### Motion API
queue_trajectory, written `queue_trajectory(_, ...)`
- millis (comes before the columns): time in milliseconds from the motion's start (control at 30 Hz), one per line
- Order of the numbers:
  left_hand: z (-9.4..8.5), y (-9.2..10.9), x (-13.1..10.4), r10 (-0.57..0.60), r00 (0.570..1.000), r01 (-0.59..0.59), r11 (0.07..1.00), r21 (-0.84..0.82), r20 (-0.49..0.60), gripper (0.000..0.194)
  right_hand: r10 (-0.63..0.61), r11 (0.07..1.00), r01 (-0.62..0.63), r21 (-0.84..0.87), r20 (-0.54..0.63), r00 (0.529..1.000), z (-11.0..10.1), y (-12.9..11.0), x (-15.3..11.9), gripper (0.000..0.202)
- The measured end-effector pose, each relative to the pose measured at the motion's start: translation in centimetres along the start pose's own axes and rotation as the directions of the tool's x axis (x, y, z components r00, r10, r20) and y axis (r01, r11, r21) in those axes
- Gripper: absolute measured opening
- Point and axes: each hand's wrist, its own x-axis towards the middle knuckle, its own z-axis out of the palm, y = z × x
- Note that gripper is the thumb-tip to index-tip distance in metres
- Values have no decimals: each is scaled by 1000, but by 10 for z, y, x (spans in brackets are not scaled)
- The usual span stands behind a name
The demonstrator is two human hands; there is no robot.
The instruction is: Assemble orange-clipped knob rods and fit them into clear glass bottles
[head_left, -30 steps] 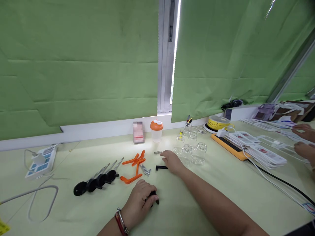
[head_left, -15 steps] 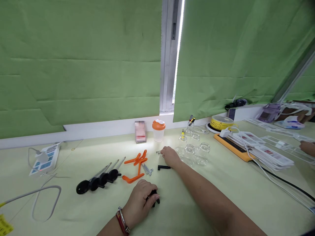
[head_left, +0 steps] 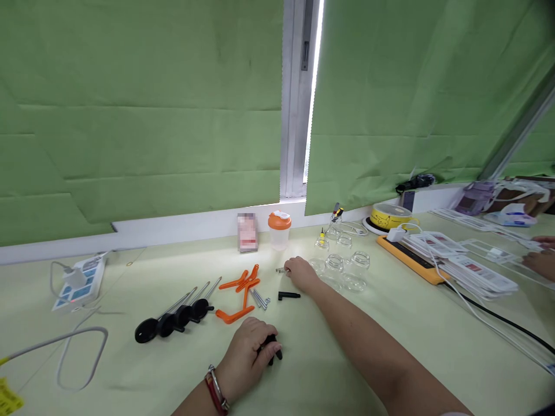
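My left hand [head_left: 249, 353] is closed round small black plastic parts [head_left: 277, 352] low over the table; the fingers hide most of their shape. My right hand [head_left: 301, 274] reaches farther forward, its fingertips closed at the right end of a small metal coil spring [head_left: 281, 270]. Just below that hand lies a black plastic tube-like piece [head_left: 288, 295] with a hooked end. Orange plastic handles [head_left: 236, 315] and thin metal rods [head_left: 259, 299] are to its left. Several black round-topped pieces with metal shafts [head_left: 182, 316] lie in a row farther left.
Clear glass jars [head_left: 333, 264] stand just right of my right hand. An orange-lidded cup [head_left: 279, 231] and a small box [head_left: 247, 233] are at the back. A power strip [head_left: 82, 280] is left, an orange-black one [head_left: 410, 260] right. Another person's hand [head_left: 540, 263] is at far right.
My right hand stays at the spring with hardly any shift, and my left hand keeps its hold. At far right, the other person's hands have come farther into view.
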Motion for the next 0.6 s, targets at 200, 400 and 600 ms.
queue_trajectory(200, 0, -1, 0, 1, 1000, -1, 1000, -30, -15, 20, 32, 999, -34, 29, 59, 998, -6, -2, -9, 23)
queue_trajectory(400, -1, 1, -1, -13, 1000, 14, 1000, -23, 7, 20, 76, 995, -82, 49, 113, 991, -9, 6, -30, 32)
queue_trajectory(600, -1, 1, -1, -18, 1000, 18, 1000, -25, 8, 20, 78, 992, -92, 92, 147, 986, -11, 16, -63, 54)
